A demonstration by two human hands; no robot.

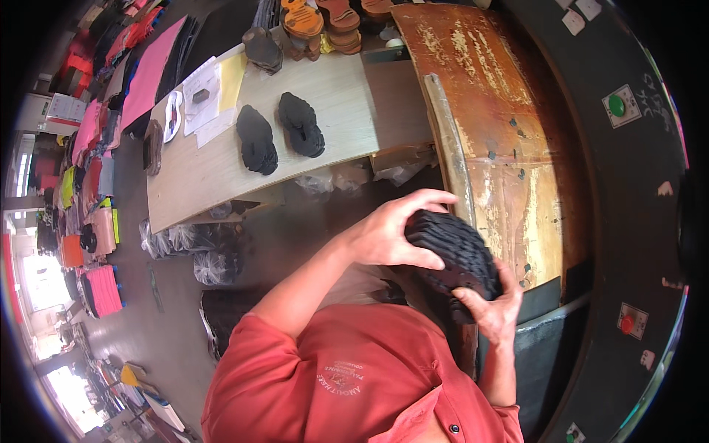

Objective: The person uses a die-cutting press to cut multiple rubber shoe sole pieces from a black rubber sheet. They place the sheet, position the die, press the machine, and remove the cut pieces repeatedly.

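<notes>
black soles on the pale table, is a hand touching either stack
No. Both hands, left hand and right hand, grip a separate stack of black soles near the worn machine bed, apart from the two table stacks.

A pale wooden table [325, 96] stands across the room with two stacks of black soles [257, 139] [300, 123] side by side on it. Papers [210, 96] lie near its left end, and brown soles [325, 26] are piled at its far edge. Beside it a worn, rusty metal plate [502, 140] curves under a dark machine panel [628, 184] carrying a green button [617, 105] and a red button [629, 323]. Pink sheets [151, 70] lean at the left. Plastic bags [214, 258] sit on the floor below the table.
</notes>
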